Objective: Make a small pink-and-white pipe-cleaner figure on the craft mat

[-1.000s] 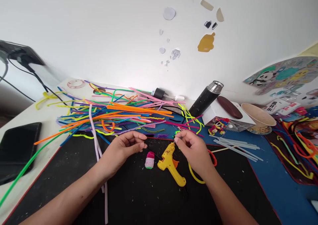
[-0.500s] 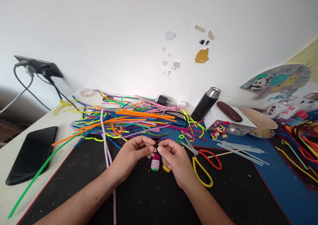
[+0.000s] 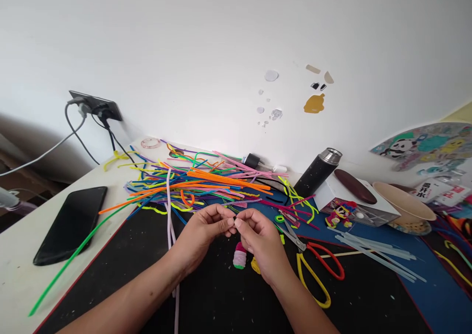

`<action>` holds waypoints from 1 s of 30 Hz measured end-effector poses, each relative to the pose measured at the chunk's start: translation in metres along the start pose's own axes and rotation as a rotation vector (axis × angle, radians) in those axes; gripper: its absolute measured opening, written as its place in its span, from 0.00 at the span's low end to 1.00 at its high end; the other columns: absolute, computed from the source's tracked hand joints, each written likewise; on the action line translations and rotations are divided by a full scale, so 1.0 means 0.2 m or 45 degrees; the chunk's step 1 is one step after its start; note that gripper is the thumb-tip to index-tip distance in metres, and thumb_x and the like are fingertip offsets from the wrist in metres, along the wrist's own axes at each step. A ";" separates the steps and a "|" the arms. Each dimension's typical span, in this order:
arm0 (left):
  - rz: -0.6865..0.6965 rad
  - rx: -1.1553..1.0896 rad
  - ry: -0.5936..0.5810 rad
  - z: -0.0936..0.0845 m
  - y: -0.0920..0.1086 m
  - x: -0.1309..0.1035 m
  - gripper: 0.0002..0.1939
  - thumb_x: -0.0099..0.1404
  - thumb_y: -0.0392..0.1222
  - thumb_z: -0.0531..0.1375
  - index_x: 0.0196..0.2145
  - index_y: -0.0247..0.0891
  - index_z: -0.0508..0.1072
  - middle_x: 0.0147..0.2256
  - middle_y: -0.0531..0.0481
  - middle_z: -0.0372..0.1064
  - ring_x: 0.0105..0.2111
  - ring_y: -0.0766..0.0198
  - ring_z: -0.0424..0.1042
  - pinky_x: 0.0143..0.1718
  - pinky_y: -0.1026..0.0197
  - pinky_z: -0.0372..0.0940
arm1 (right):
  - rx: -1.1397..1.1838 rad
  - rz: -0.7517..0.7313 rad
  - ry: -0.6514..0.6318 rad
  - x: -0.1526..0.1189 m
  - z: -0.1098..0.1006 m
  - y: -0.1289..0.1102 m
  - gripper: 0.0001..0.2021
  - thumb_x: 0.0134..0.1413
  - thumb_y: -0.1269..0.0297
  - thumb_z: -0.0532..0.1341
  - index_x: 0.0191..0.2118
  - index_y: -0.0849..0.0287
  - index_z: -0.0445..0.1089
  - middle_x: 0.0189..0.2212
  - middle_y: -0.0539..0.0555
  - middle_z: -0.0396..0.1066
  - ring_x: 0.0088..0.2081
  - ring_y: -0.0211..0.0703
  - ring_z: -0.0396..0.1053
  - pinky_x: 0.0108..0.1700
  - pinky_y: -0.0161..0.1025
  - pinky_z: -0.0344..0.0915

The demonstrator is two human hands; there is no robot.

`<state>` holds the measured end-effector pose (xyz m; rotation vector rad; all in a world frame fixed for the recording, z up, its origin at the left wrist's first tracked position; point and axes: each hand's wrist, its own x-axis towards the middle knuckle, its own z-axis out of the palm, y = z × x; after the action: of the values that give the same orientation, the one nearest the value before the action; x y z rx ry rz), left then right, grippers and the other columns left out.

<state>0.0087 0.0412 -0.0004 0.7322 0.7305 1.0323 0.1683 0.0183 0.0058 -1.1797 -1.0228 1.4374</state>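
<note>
Black piece (image 3: 235, 218) near splayed scissors (image 3: 301, 245)

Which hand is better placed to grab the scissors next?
The right hand, I think: the scissors lie just to its right, yellow handle close to its wrist. The left hand is farther away, with the right hand between. Both seem to pinch a tiny dark piece, though.

Hands (image 3: 202, 232) (image 3: 261, 236) together, no longer apart
</note>
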 end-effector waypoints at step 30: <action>0.180 0.684 -0.100 -0.01 -0.04 -0.03 0.11 0.63 0.47 0.69 0.36 0.37 0.77 0.34 0.50 0.76 0.35 0.62 0.73 0.40 0.60 0.68 | -0.624 -0.199 -0.002 -0.06 -0.11 0.04 0.10 0.64 0.56 0.63 0.36 0.57 0.75 0.25 0.48 0.68 0.26 0.38 0.64 0.28 0.34 0.60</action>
<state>0.0088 0.0339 -0.0077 1.2949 0.9094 0.9329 0.1895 0.0048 -0.0038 -1.4037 -1.4875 1.0942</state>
